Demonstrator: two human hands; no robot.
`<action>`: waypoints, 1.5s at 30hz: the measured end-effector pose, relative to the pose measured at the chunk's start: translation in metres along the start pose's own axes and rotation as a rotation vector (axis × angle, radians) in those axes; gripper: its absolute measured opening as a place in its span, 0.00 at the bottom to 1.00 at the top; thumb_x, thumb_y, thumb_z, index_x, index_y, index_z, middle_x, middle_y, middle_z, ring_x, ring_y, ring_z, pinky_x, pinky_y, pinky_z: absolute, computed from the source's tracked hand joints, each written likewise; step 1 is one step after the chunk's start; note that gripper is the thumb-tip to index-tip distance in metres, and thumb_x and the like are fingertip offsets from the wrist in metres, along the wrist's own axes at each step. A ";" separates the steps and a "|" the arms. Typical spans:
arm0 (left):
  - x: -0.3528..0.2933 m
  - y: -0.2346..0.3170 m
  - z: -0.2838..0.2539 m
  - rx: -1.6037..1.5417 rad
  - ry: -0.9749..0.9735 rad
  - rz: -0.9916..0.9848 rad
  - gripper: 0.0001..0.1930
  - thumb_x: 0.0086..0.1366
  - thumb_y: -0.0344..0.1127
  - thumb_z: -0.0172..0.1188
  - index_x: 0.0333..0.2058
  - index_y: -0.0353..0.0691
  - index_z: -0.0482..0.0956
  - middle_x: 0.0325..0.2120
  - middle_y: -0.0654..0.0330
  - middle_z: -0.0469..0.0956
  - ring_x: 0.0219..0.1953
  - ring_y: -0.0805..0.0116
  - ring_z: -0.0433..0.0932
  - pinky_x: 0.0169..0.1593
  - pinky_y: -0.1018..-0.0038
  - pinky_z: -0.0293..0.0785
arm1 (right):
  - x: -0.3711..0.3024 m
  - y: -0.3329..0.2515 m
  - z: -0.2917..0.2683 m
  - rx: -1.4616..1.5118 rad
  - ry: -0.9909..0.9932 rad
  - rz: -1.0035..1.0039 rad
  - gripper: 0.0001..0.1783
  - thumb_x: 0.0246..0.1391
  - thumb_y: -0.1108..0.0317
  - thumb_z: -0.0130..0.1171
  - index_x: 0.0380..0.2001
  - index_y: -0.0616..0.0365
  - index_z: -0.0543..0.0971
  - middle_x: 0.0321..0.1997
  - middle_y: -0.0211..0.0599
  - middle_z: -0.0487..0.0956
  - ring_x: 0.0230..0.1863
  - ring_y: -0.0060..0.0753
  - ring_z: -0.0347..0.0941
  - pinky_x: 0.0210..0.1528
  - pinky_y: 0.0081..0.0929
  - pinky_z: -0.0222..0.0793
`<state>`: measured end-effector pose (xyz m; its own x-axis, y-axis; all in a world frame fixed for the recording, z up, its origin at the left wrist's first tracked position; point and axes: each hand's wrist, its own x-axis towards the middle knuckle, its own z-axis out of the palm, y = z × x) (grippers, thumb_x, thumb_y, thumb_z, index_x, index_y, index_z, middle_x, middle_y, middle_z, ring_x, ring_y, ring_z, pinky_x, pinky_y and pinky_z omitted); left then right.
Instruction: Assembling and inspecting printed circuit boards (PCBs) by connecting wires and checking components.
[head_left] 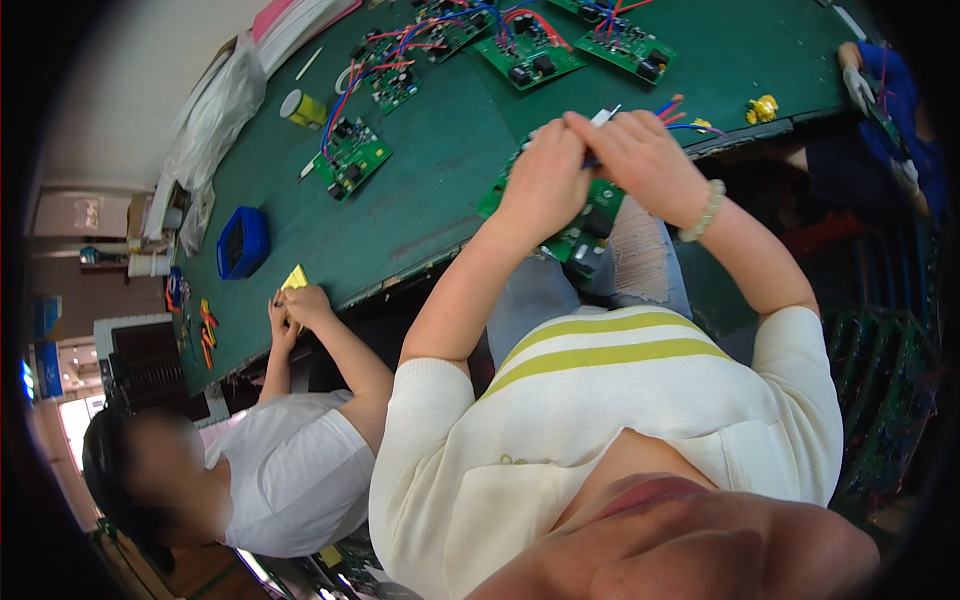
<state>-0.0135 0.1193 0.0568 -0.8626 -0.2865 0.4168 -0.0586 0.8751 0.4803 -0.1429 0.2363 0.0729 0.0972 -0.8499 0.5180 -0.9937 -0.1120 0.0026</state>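
My left hand [548, 175] and my right hand [645, 165] meet over a green circuit board [590, 225] at the table's near edge, above my lap. Both have their fingers curled in, thumbs close together. What they pinch is mostly hidden behind the fingers. A small white piece with a dark tip [605, 115] pokes out between the hands. Red and blue wires [672, 108] emerge beyond my right hand. The left hand covers part of the board, whose black components show below the fingers.
Several wired circuit boards [525, 60] lie at the far side; another board [352, 160] sits left, near a yellow-green can [303, 109]. Further left are a blue box [243, 243] and pliers [208, 330]. A co-worker [300, 450] holds something yellow. Another person [895, 120] works at right.
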 end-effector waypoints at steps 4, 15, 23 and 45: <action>0.012 0.025 -0.016 -0.213 -0.012 0.144 0.21 0.52 0.31 0.62 0.45 0.34 0.69 0.41 0.47 0.69 0.48 0.47 0.67 0.50 0.63 0.67 | -0.018 0.033 -0.034 0.132 -0.080 0.043 0.29 0.41 0.72 0.63 0.51 0.56 0.71 0.34 0.38 0.70 0.39 0.41 0.66 0.43 0.35 0.60; -0.045 -0.114 0.014 0.277 0.434 -0.326 0.28 0.58 0.37 0.62 0.53 0.29 0.64 0.53 0.41 0.63 0.57 0.45 0.59 0.60 0.58 0.55 | -0.037 0.242 -0.122 -0.062 -0.023 0.574 0.13 0.51 0.61 0.58 0.36 0.57 0.80 0.35 0.42 0.79 0.40 0.41 0.76 0.45 0.36 0.69; -0.052 -0.116 0.046 0.333 0.349 -0.424 0.29 0.61 0.38 0.59 0.54 0.25 0.61 0.57 0.37 0.54 0.60 0.41 0.53 0.61 0.52 0.52 | -0.024 0.410 -0.041 -0.466 0.024 1.050 0.12 0.50 0.58 0.57 0.33 0.51 0.83 0.35 0.46 0.81 0.40 0.48 0.77 0.45 0.42 0.71; -0.049 -0.119 0.049 0.405 0.213 -0.468 0.28 0.61 0.45 0.58 0.51 0.27 0.65 0.54 0.40 0.61 0.60 0.43 0.56 0.62 0.53 0.52 | -0.013 0.292 0.051 0.010 0.279 0.269 0.08 0.49 0.75 0.52 0.34 0.57 0.76 0.34 0.39 0.75 0.37 0.43 0.73 0.37 0.33 0.71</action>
<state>0.0113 0.0483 -0.0584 -0.5839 -0.7074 0.3983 -0.6240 0.7049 0.3372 -0.4315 0.1889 0.0233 -0.1869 -0.6770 0.7118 -0.9809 0.0893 -0.1727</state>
